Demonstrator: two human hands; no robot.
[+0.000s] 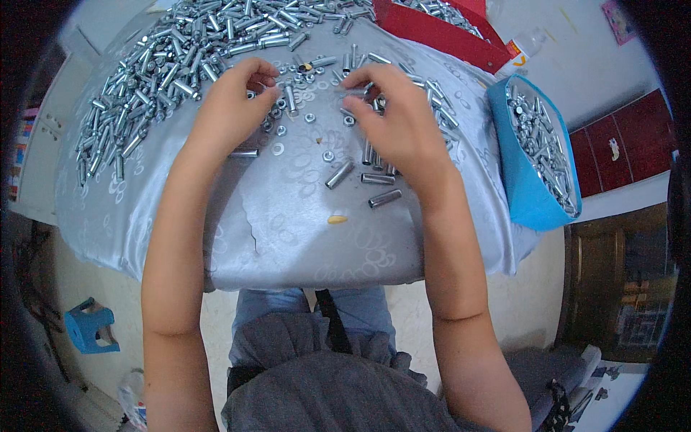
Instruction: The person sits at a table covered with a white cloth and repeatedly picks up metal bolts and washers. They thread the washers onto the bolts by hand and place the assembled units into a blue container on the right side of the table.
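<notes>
My left hand hovers at the left of a loose group of small parts, thumb and forefinger apart. Hex nuts and flat washers lie near its fingertips, and an upright-looking metal bolt is close by. Opposite it, my right hand is curved with thumb and forefinger apart. A greyish metal piece shows blurred between them, but no grip on it is visible. Under and before that hand lie metal sleeves, some partly hidden by the palm. One sleeve lies beneath my left wrist.
A large pile of metal bolts with sleeves covers the table's far left. At the far right stand a red box and a blue fabric bin, both filled with metal parts. A plastic bottle stands behind. A silvery cloth covers the table.
</notes>
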